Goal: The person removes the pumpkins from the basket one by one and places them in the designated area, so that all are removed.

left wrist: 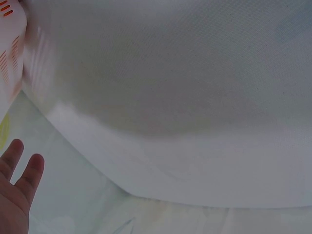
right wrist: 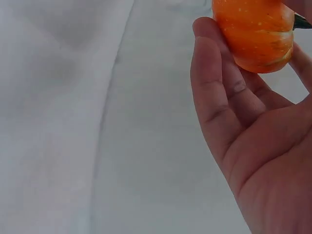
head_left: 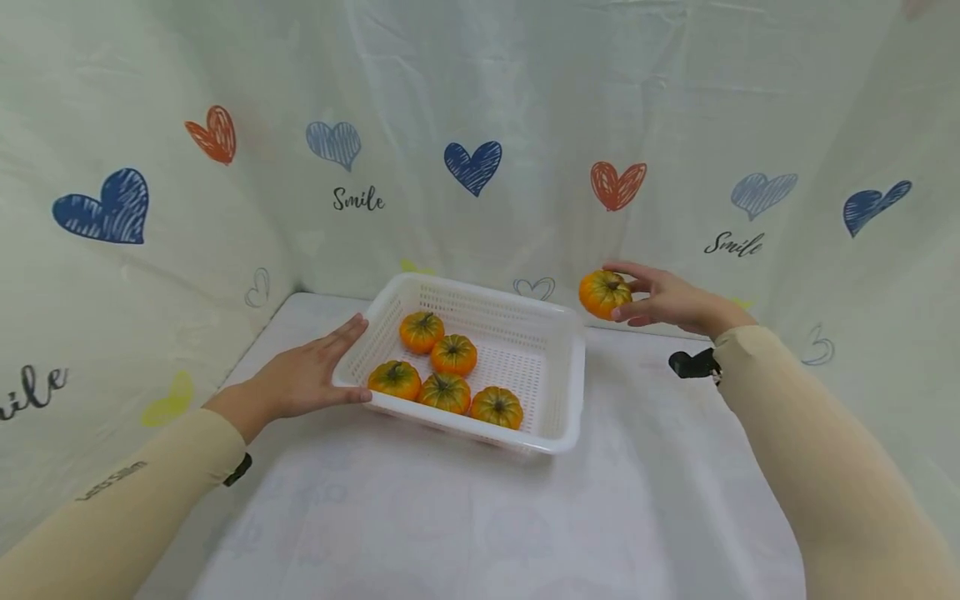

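My right hand (head_left: 660, 300) holds a small orange pumpkin (head_left: 602, 294) with green streaks, raised beyond the basket's right end. In the right wrist view the fingers curve around that pumpkin (right wrist: 256, 36), and its dark green stem points right. A white plastic basket (head_left: 572, 375) with perforated walls contains several similar pumpkins (head_left: 453, 356), mostly along its near side and left part. At the basket's left end, my left hand (head_left: 300, 379) rests against the rim with fingers extended and thumb spread. Only part of this hand (left wrist: 17, 190) appears in the left wrist view.
The basket stands on a white-covered table (head_left: 465, 517). Behind and beside the table hangs a pale curtain (head_left: 540, 100) printed with hearts and the word "Smile". The table's back edge runs just behind the basket.
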A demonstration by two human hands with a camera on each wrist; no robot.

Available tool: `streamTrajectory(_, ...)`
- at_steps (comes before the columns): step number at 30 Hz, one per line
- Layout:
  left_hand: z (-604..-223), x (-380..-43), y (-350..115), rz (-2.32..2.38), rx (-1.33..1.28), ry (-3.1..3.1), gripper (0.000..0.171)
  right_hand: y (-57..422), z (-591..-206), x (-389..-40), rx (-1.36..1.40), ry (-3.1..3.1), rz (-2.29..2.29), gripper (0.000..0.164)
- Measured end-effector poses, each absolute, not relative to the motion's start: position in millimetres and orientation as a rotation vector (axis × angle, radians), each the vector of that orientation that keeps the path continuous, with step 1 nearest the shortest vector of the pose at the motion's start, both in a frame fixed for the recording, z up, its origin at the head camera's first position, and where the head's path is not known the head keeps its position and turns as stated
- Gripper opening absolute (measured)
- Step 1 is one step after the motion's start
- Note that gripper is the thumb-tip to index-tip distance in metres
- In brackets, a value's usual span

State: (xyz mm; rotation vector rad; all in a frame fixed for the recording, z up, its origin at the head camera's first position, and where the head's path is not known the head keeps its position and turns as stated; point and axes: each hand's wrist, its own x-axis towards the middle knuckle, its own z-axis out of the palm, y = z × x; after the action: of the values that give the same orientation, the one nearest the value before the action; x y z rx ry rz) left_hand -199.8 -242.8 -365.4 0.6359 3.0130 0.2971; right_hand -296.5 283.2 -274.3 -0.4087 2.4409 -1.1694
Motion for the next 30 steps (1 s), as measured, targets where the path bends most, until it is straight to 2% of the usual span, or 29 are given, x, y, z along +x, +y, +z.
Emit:
streamTrajectory(8,-366.4,-199.6,-245.0,0.281,0.653,3.012,0.106,329.1,-328.7,-291.0,-0.134,2.442,-1.212,0.087)
streamTrajectory(18,-366.4,-200.4,-241.6,0.288,0.648,3.005,0.107,325.2,-395.5,-290.1,0.018,2.444,-1.213,0.086)
streamTrajectory(30,-368.4,-199.9,-242.7,0.282,0.635,3.016,0.107,317.1,-415.8,-289.6,0.058,2.512,-1.202,0.087)
